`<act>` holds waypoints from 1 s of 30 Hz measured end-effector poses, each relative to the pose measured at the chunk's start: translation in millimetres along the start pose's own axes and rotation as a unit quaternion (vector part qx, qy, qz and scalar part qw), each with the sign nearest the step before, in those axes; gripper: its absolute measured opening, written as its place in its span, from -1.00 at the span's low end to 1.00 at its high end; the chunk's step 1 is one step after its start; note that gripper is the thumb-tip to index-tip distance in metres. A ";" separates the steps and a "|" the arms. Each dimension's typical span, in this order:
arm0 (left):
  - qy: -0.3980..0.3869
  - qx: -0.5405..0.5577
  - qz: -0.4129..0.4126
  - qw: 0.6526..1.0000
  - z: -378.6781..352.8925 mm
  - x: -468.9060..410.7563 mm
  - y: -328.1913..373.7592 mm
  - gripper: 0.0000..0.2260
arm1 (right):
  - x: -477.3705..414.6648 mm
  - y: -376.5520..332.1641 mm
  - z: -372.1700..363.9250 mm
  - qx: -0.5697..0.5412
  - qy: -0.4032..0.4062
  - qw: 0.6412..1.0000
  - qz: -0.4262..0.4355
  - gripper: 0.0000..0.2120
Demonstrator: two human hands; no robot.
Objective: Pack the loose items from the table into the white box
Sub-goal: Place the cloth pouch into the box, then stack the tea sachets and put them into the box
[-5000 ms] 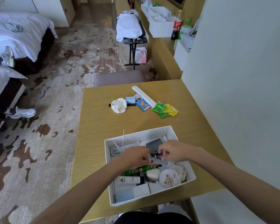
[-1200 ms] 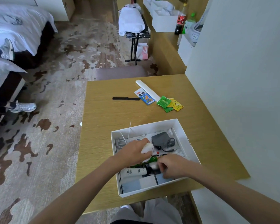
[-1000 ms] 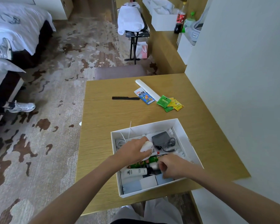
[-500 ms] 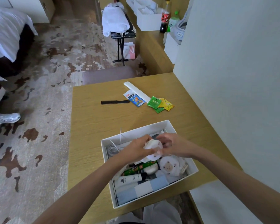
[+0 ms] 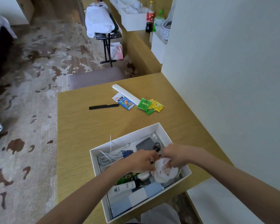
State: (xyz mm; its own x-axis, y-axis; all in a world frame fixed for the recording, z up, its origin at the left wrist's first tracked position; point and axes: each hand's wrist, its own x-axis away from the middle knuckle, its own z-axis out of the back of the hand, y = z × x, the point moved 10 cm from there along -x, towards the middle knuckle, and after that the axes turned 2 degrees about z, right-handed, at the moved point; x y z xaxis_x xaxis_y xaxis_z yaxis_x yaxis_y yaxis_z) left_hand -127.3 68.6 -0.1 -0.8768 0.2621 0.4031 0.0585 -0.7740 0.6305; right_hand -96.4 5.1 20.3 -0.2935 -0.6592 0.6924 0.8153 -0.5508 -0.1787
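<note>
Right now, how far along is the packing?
Done: the white box holds a white cable, dark charger and white tube. In hand: left grip and right grip hold a white round plush inside the box. Left on the table: black comb, long white case, blue sachet, green packets, yellow packets.

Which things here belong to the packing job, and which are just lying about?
Job: white box; white fabric piece, gripped by left hand and right hand; loose on the table: black comb, blue packet, long white case, green and yellow sachets.
Lying about: cola bottle, green bottle, white towel, pink bag, stool.
</note>
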 end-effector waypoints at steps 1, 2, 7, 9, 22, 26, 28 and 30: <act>-0.004 -0.031 -0.002 1.000 -2.4 -1.6 1.3 -0.66 | -1.5 -0.9 -0.9 0.005 0.001 1.000 -0.002 -0.87; -0.002 -0.066 -0.006 0.998 -4.1 -3.7 2.6 -0.65 | -3.1 -1.3 -0.6 0.014 0.006 1.000 -0.006 -0.88; 0.025 -0.152 -0.030 0.988 -4.2 -12.0 9.5 -0.71 | -13.1 -5.0 -4.1 0.101 0.035 0.994 -0.021 -0.95; 0.034 -0.153 -0.041 0.987 -2.8 -13.4 11.1 -0.78 | -16.4 -6.7 -6.3 0.131 0.045 0.990 -0.023 -0.97; 0.108 -0.087 -0.069 0.988 36.0 -3.2 -4.6 -0.82 | -11.7 2.0 25.5 0.063 0.044 0.997 -0.016 -0.79; 0.188 -0.078 -0.057 0.977 77.1 12.0 -15.5 -0.82 | -3.9 18.8 60.4 -0.028 0.108 0.994 0.001 -0.77; 0.228 -0.073 -0.046 0.970 97.4 20.1 -20.3 -0.82 | -4.0 31.1 77.2 -0.067 0.151 0.986 0.001 -0.79; 0.268 -0.085 -0.043 0.959 114.4 24.5 -20.8 -0.82 | -8.0 41.9 92.1 -0.099 0.190 0.977 -0.003 -0.79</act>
State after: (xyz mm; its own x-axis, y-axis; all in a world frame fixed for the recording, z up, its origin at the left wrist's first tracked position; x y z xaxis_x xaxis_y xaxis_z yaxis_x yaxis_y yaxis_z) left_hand -95.5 157.0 72.6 -0.9969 0.0308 -0.0722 -0.0635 -0.8571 0.5112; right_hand -13.8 34.4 71.6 -0.4922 -0.7778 0.3908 0.7114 -0.6182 -0.3343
